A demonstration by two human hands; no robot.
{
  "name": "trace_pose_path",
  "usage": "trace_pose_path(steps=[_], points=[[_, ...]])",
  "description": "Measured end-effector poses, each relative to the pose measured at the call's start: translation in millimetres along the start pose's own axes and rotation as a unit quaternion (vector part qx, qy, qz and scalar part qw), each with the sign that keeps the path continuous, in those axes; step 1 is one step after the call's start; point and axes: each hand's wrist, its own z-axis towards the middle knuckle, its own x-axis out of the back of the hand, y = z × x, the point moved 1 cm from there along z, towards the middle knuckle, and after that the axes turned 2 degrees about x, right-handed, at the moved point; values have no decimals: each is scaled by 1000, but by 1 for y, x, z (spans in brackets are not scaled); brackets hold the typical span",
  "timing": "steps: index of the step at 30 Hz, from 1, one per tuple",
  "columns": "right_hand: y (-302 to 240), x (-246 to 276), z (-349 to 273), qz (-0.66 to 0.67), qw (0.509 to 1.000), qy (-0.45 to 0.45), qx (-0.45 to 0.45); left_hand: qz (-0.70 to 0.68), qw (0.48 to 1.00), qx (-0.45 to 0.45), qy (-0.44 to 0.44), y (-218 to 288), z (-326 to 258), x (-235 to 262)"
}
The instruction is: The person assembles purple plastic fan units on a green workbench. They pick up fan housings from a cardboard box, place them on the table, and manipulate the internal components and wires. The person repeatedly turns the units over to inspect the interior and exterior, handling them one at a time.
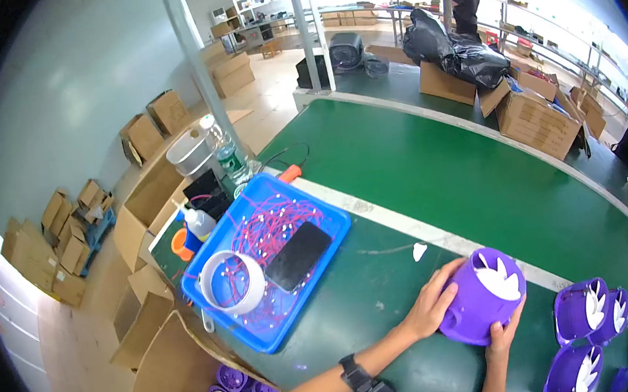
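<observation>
Between my two hands is a purple round plastic housing (468, 315) with white, pointed fan-like blades showing in its open end. My left hand (436, 299) grips its left side, thumb and fingers against the wall. From the lower right, my right hand (507, 334) holds the other side, its fingers partly hidden behind the housing. More purple housings (579, 309) with the same white blades stand to the right on the dark green table (382, 294). A small white piece (419, 251) lies on the pale strip beyond my left hand.
Left on the table, a blue tray (273, 340) holds red wires, a black phone (298, 257) and a white ring (213, 298). Behind it stand a water bottle (230, 158) and a squeeze bottle (200, 222). A cardboard box (156, 359) below contains purple parts. Far off stands a person (466, 5).
</observation>
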Motion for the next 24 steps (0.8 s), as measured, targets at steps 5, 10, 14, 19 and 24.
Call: trace_pose_path(steps=[5,10,14,19,24], points=[[-2,-1,2,34,999,-7,-5,16,1000,24,-7,9,-2,-2],[-7,2,8,39,999,-12,6,21,1000,4,2,10,3,-7],[-12,2,14,50,998,-28,39,18,999,-21,22,5,5,-9],[-15,1,14,44,997,-24,61,14,1000,-21,5,3,7,-8],[-20,-1,14,96,993,-18,68,29,999,-18,27,-15,3,-5]])
